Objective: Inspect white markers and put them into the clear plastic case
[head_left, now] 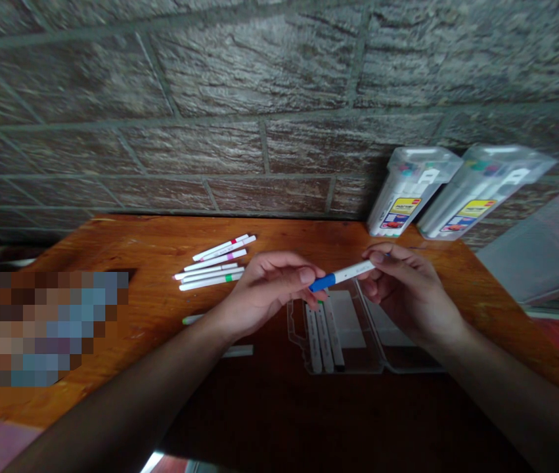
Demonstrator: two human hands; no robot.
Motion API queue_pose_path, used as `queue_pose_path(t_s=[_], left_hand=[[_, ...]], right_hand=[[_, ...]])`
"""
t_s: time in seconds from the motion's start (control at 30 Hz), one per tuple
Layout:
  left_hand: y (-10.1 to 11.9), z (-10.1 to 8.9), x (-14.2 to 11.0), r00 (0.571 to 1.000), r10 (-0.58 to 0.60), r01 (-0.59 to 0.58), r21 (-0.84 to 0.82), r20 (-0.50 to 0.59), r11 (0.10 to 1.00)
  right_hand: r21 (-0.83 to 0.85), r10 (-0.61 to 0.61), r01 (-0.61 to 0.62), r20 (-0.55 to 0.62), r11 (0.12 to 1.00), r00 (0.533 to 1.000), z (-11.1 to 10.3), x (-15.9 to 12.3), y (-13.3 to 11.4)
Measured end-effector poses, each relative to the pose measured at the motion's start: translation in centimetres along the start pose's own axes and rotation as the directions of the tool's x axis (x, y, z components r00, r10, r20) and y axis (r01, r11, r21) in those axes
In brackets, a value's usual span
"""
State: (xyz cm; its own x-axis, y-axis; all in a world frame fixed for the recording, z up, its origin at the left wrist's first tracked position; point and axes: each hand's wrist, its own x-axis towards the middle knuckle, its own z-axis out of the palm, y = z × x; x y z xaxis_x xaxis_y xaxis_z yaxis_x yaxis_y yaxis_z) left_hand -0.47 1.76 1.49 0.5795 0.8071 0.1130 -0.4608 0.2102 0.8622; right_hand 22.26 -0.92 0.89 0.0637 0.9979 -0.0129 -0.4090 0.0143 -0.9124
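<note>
Above an open clear case (353,358) on the wooden desk (136,256), the two hands face each other, the left hand (279,282) pinching the blue cap end of a white marker (351,271) between its fingers, the right hand (402,282) gripping the other end. Three markers (326,338) lie in the case; two upright containers (400,197) by the brick wall (210,131) hold more.

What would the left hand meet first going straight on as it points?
The blue cap of the marker, already at the left hand's fingertips. Past it, the right hand seems next, though depth is unclear here.
</note>
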Motion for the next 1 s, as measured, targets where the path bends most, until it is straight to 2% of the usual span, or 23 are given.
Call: queue_pose_path(t_s=[0.13,0.33,0.77,1.0], left_hand=[[0.0,-0.1,0.0,1.0,0.004,-0.004,0.046,-0.006,0.999],[-0.3,-0.6,0.0,0.998,0.029,-0.033,0.08,0.053,0.996],[-0.5,-0.9,-0.1,0.999,0.037,-0.037,0.146,0.004,0.989],[-0.5,-1.0,0.0,0.996,0.065,-0.072,0.117,0.064,0.99]], right_hand=[[-0.013,-0.001,0.001,-0.012,1.0,1.0,0.0,0.0,0.1],[0.01,0.025,-0.025,-0.01,1.0,1.0,0.0,0.2,0.0],[0.025,0.042,-0.042,0.013,0.999,0.999,-0.1,0.2,-0.1],[0.037,0.05,-0.051,0.008,0.998,0.999,-0.2,0.2,0.0]])
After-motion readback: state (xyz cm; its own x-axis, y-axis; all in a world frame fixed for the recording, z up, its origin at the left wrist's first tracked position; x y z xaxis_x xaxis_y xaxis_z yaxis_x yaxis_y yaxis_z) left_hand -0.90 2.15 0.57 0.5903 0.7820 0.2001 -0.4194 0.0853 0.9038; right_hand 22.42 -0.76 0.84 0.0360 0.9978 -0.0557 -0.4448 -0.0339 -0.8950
